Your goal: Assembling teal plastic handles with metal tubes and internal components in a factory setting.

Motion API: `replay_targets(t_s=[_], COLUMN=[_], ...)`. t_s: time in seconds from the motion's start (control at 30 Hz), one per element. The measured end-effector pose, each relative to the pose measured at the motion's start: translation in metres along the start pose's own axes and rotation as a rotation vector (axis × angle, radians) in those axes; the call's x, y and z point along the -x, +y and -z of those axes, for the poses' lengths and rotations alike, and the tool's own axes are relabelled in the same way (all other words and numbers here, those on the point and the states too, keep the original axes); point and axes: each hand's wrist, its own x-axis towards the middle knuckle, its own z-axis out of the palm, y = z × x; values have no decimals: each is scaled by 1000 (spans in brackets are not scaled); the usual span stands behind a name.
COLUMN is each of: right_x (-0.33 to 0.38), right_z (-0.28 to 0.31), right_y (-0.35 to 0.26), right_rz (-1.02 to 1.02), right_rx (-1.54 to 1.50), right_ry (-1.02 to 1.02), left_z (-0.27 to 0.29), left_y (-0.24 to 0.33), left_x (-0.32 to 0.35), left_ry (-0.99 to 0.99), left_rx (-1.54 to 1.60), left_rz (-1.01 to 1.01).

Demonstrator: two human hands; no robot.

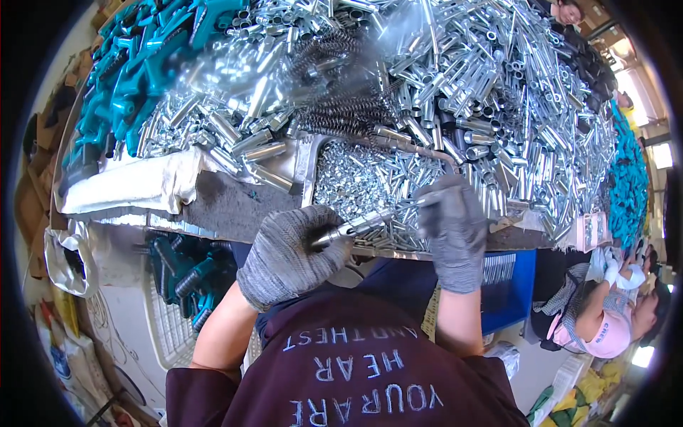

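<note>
- A long bench (235,206) is stretching away through a workshop, and a deep heap of shiny metal tubes (498,92) is covering most of it.
- Teal plastic handles (135,64) are lying piled at the far left, well beyond the left hand's grip, and dark coiled springs (341,107) are sitting on the heap straight ahead of both hands.
- A shallow metal tray (307,167) holding small silver pieces is resting just past the hands, its near rim almost under them.
- The left hand (292,256), in a grey knit glove, is closing its grip tightly around the butt of a slim metal rod (363,226), which is pointing up and to the right.
- The right hand (452,228), gloved the same way, is pinching the far tip of that rod between its fingertips (435,201), so the rod is spanning the gap between the two grips just above the bench edge.
- A blue bin (509,288) is standing below the right grip, under the bench edge.
- More teal handles are lying in a white crate (167,327) below the left grip.
- Another person in a pink top (605,324) is sitting well off to the right.
</note>
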Motion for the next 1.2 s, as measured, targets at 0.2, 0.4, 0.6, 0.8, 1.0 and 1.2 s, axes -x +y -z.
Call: replay_targets(t_s=[0.2,0.4,0.6,0.8,1.0,1.2], right_x=[2,-1,-1,-7,-26,-114], right_z=[-16,-18,-30,-49,-67,-41], right_y=[11,6,13,24,34,-38], right_rz=[-78,-57,-45,-80,176,242], right_rx=[-101,76,135,151,538,134], right_ry=[-102,-253,-175,-190,-206,96], left_z=[-11,-3,18,34,47,55], left_y=[-4,12,11,0,-14,-63], left_x=[-1,-2,-6,-4,1,-1], left_ry=[94,49,-153,-182,-66,15], left_rx=[78,-66,127,253,232,269], left_rz=[-8,-7,50,226,189,133])
